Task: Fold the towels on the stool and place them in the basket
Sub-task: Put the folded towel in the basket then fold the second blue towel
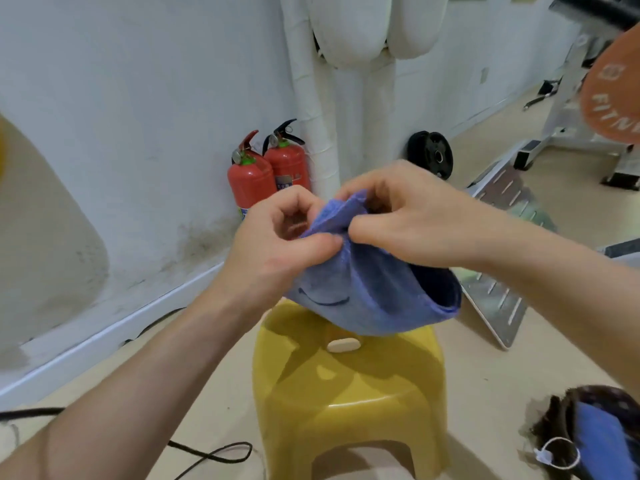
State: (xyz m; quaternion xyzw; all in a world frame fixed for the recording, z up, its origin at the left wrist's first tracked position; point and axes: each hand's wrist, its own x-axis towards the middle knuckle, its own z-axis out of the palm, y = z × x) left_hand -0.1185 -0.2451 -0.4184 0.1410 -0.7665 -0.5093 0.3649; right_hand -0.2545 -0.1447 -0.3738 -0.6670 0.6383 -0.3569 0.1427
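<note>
A blue towel (367,289) hangs bunched above the yellow plastic stool (349,389), its lower fold touching or just over the seat. My left hand (277,244) pinches the towel's upper edge on the left. My right hand (408,223) pinches the same edge right beside it, fingers curled over the cloth. At the lower right stands a dark brown basket (554,424) with a folded blue towel (602,434) inside.
Two red fire extinguishers (266,174) stand against the white wall behind the stool. A black weight plate (431,154) leans on the wall, a slotted metal board (502,278) lies to the right, and a black cable (211,455) loops on the floor at left.
</note>
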